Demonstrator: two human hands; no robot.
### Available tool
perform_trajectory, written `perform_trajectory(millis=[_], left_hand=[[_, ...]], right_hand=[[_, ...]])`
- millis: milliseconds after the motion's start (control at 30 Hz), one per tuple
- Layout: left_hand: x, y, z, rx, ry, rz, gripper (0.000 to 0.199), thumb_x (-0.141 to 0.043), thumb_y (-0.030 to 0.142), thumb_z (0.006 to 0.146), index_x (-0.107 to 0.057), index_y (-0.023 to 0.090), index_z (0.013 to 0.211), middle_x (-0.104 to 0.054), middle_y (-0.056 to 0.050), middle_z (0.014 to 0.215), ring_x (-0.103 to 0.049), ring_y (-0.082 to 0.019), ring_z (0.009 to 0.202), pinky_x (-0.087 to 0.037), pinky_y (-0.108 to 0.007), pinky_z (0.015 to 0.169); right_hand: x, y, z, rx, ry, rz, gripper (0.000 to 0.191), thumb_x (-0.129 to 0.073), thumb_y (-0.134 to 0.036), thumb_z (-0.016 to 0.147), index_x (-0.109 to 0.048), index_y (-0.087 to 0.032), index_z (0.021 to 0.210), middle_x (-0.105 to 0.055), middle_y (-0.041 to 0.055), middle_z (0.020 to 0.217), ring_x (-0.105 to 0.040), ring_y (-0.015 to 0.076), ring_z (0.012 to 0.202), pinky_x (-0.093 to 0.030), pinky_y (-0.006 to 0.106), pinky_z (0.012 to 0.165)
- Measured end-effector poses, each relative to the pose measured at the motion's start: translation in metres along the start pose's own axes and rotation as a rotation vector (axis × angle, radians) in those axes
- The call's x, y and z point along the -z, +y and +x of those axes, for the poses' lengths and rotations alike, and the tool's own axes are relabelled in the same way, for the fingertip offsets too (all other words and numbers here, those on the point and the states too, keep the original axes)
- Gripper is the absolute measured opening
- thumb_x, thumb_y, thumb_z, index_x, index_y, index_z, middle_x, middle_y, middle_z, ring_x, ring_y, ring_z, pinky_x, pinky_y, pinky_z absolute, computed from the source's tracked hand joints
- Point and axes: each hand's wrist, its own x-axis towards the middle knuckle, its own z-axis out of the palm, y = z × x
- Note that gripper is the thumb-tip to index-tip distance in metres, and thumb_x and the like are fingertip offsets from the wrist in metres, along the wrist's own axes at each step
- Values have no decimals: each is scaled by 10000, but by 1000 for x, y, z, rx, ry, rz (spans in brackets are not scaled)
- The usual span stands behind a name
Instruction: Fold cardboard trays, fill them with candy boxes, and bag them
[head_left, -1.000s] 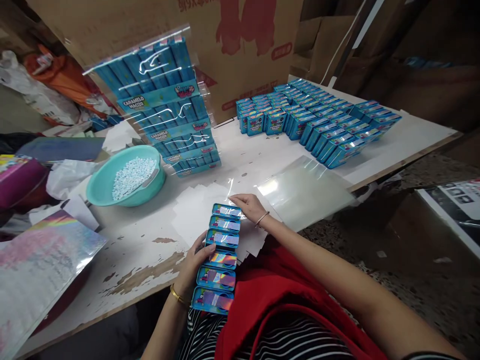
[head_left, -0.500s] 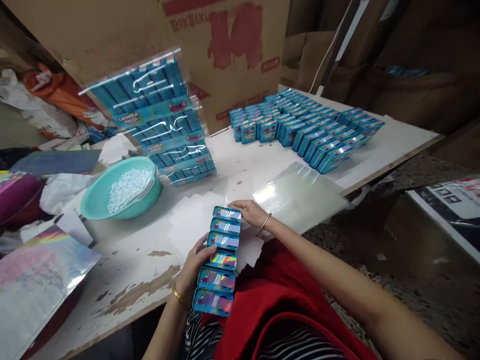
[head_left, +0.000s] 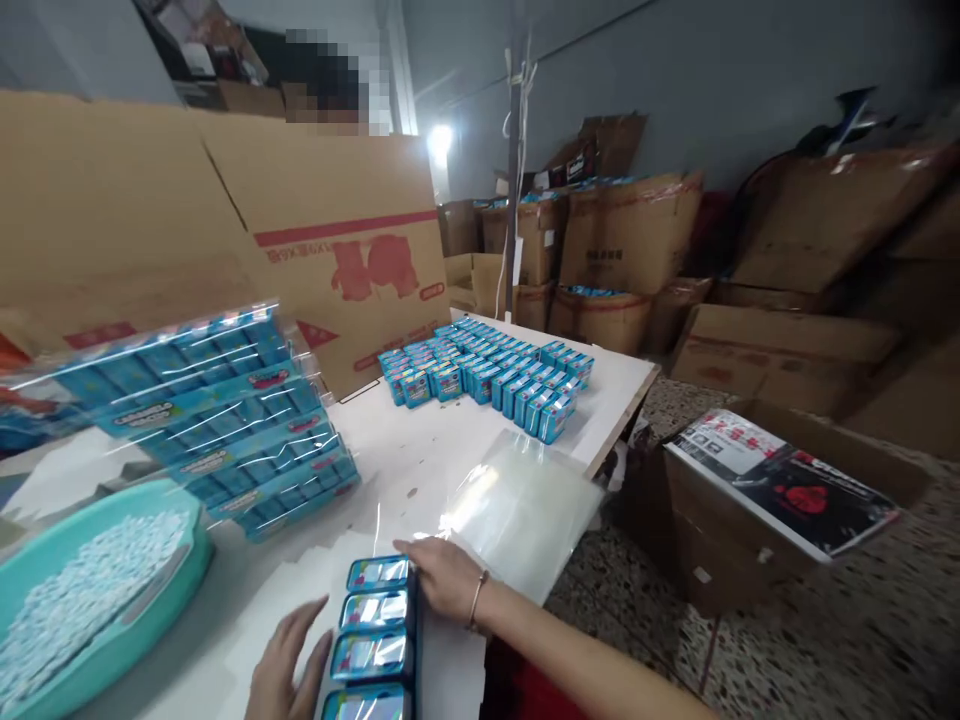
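Observation:
A row of small blue tins (head_left: 373, 654) with shiny lids lies in front of me, its near end cut off by the frame edge. My right hand (head_left: 448, 580) is curled around the far right corner of the row, the index finger along the far edge; its thumb is hidden. To the left of the row, my left hand (head_left: 289, 665) has its fingers apart and grips nothing. White paper sheets (head_left: 281, 590) lie under and beside the tins. Just beyond my right hand are clear plastic sheets (head_left: 517, 500) in a flat pile.
A turquoise basin (head_left: 142, 625) of small pale pieces stands left. Behind it lean stacked clear-wrapped packs (head_left: 225, 430). Many blue tins (head_left: 480, 370) stand in rows at the back of the white table (head_left: 420, 450). A large cardboard sheet (head_left: 322, 230) rises behind; cartons (head_left: 637, 240) stand beyond.
My view has tilted up and swung right. My left hand has let go of the row's side and opened. The row now sits lower in view, with my right hand still at its far end.

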Motion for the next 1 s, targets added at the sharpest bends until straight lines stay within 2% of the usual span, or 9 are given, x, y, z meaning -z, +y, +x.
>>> perform_trajectory(millis=[100, 200, 367, 467, 567, 700, 800, 933, 1000], left_hand=[[-11, 16, 32, -160, -43, 206, 399, -501, 351, 798, -573, 226, 1170, -612, -104, 1133, -566, -279, 1036, -457, -412, 814], [-25, 31, 53, -230, -113, 352, 231, -470, 225, 830, -617, 203, 1008, -626, -99, 1017, -557, -255, 959, -409, -373, 769], [-31, 36, 60, -224, -102, 469, 150, -462, 200, 864, -597, 200, 797, -628, -73, 863, -543, -233, 815, -349, -347, 696], [-25, 31, 57, -204, -18, 311, 110, -484, 225, 861, -591, 197, 860, -623, -64, 887, -550, -208, 823, -360, -326, 709], [-20, 28, 58, -236, -53, 211, 152, -543, 269, 830, -588, 196, 955, -620, -58, 912, -558, -197, 829, -372, -308, 716], [-18, 36, 63, -246, -73, 350, 147, -495, 246, 846, -586, 189, 746, -595, -46, 729, -546, -193, 728, -331, -305, 655], [-13, 43, 68, -242, -78, 320, 190, -496, 228, 824, -560, 187, 650, -581, -28, 672, -533, -164, 670, -317, -291, 644], [0, 48, 78, -155, -269, 128, 171, -511, 224, 778, -567, 184, 622, -588, -2, 629, -510, -128, 596, -320, -256, 593], [7, 53, 83, -146, -358, 160, 184, -508, 230, 777, -583, 180, 616, -600, -11, 624, -515, -133, 595, -316, -259, 586]], right_hand=[[-1, -7, -18, -120, 71, -201, 522, -492, -79, 756, -494, -83, 1278, -629, 128, 1137, -546, 232, 1051, -395, 327, 920], [-2, -10, -24, -262, 102, -376, 212, -451, -100, 837, -625, -130, 955, -650, 109, 958, -556, 227, 921, -395, 314, 784], [-4, -16, -17, -211, 223, -464, 180, -437, -185, 907, -578, -172, 796, -629, 66, 823, -540, 180, 759, -331, 278, 662], [-6, -19, -16, -165, 292, -458, 190, -424, -189, 911, -556, -182, 774, -613, 54, 805, -527, 170, 736, -319, 271, 648], [-8, -20, -19, -141, 338, -427, 193, -403, -179, 911, -546, -186, 783, -600, 48, 797, -523, 165, 729, -322, 263, 643], [-8, -22, -22, -138, 406, -355, 207, -386, -185, 913, -531, -196, 766, -590, 40, 783, -524, 162, 720, -335, 254, 634], [-6, -27, -25, -150, 449, -277, 206, -394, -203, 909, -522, -203, 749, -577, 29, 764, -523, 154, 701, -343, 246, 616], [2, -34, -24, -190, 457, -127, 150, -432, -191, 869, -527, -203, 753, -570, 22, 788, -512, 133, 661, -371, 232, 617], [6, -35, -21, -223, 428, -56, 132, -452, -179, 837, -528, -203, 731, -568, 20, 784, -516, 131, 661, -387, 231, 624]])
